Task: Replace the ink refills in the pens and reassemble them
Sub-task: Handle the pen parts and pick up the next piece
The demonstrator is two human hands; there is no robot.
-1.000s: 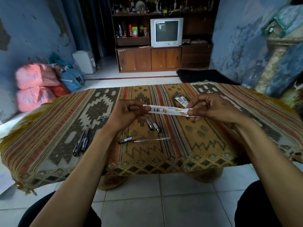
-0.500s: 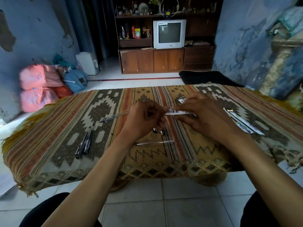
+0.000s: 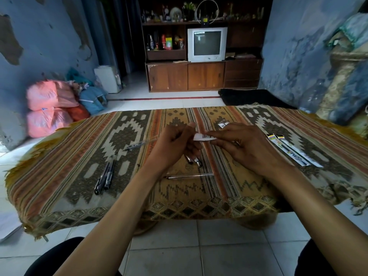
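My left hand [image 3: 175, 144] and my right hand [image 3: 245, 146] meet above the middle of the patterned tablecloth [image 3: 79, 156]. Between them is a white refill packet [image 3: 204, 137] with a barcode. Only a short piece of it shows. My right fingers pinch its right part, and my left fingers curl at its left end. Below the hands lie two short dark pen parts [image 3: 193, 161] and a thin bare refill [image 3: 189, 176]. A clear pen barrel [image 3: 139, 145] lies left of my left hand. Two black pens [image 3: 105, 176] lie further left.
Two long refill packets [image 3: 288, 150] lie on the cloth at the right, and small packet pieces [image 3: 223, 124] beyond my right hand. The low table's front edge is close to my knees. A TV cabinet [image 3: 205, 76] stands far behind, bags [image 3: 49, 104] at the left wall.
My hands have come closer together and lower over the cloth. The packet, held stretched out a second ago, now shows only a short piece between the fingers.
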